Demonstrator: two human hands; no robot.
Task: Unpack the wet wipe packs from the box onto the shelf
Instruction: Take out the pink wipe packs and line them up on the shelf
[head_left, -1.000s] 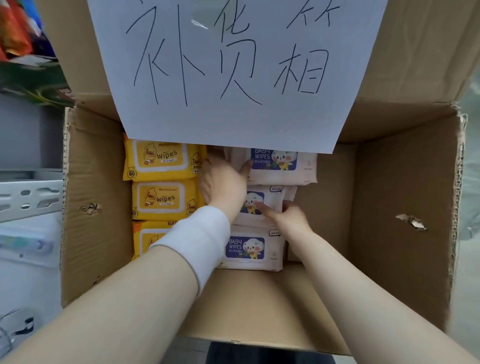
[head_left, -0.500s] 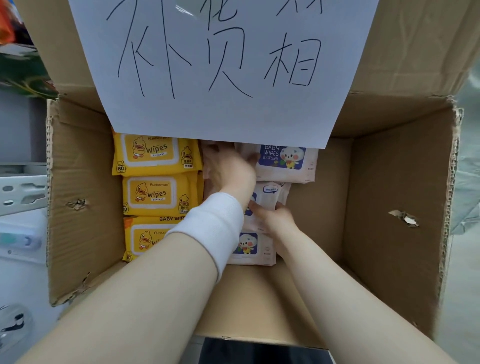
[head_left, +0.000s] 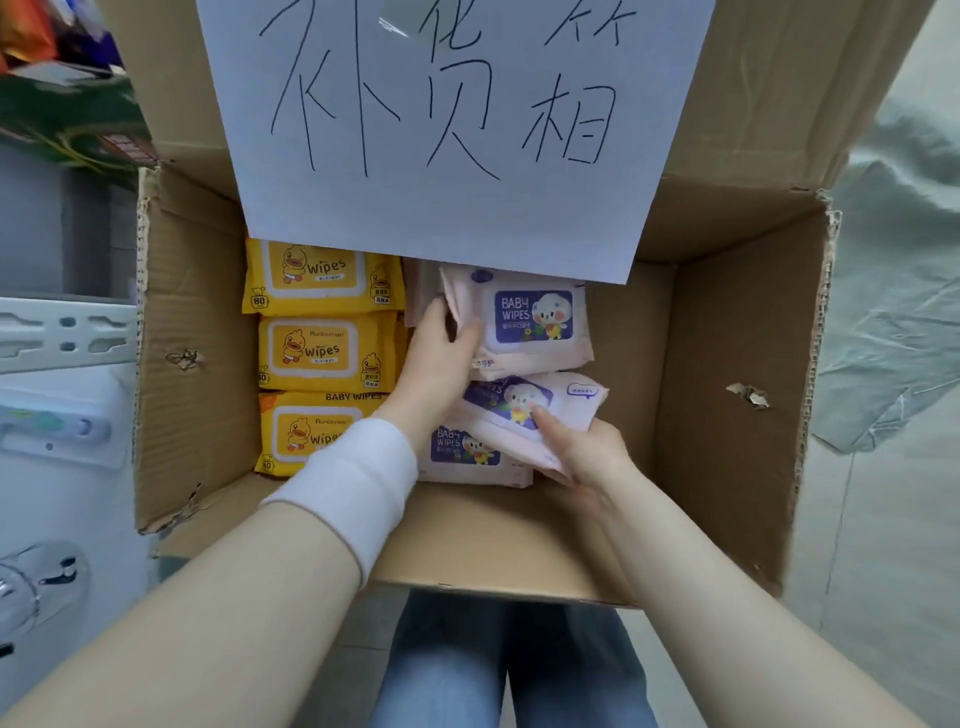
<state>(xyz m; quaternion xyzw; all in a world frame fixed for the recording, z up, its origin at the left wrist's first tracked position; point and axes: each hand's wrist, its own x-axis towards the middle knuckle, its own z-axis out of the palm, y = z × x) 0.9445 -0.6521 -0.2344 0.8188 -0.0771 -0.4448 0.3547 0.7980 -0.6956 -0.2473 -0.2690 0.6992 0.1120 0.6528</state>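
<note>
Pink soft wipe packs are lifting now: left hand grips one, right hand another, leaving the brown cardboard box.

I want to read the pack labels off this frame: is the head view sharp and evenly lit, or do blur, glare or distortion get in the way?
Head view: soft, even light, no hard shadows; a small glare streak on the paper sign; print on the yellow packs and the pink pack in the left hand reads clearly; edges smear and the box walls splay from the wide-angle lens.
</note>
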